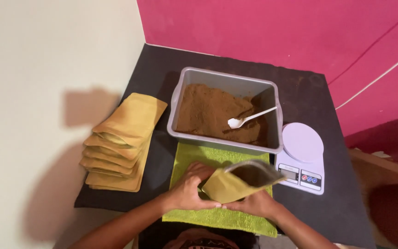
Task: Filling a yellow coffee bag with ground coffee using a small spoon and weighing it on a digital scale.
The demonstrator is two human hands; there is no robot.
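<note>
While both hands grip one open yellow pouch (236,183), left hand (190,190) on its base, right hand (254,204) beneath, grey tub (226,83) of brown powder just beyond.

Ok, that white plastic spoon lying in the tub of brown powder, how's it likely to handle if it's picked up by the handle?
The white spoon looks thin and plastic, so probably very light and a little bendy under a heaped load. Its bowl rests on loose brown powder, so it should lift free easily. The handle leans on the grey tub rim, so a nudge may slide it along the rim.
</note>
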